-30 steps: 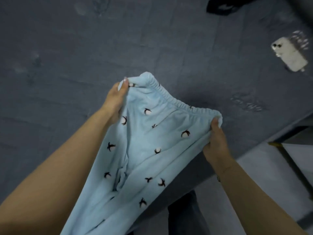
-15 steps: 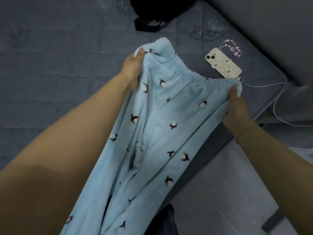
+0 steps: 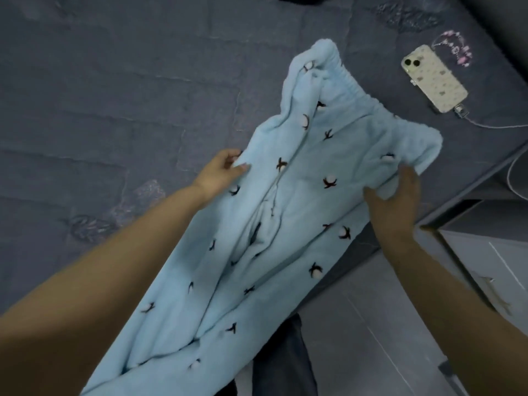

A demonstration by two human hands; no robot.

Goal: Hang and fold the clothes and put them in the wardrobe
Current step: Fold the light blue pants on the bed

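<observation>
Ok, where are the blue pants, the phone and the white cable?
blue pants (image 3: pixel 303 201), head view, on the flat middle of the fabric.
phone (image 3: pixel 435 81), head view, on the middle of its patterned back.
white cable (image 3: pixel 497 126), head view, on the stretch just past the phone's plug.

1. No text, label, brand, number or sign can be read anywhere in view.
2. The phone (image 3: pixel 434 81) case carries only small printed shapes, no letters.
3. The pants (image 3: pixel 285 218) bear a repeated dark-and-white motif, no words.
4. The bedcover (image 3: pixel 114 110) shows stitched patterns only; the pink and white marks near the phone are too blurred to tell whether they form letters.
</observation>
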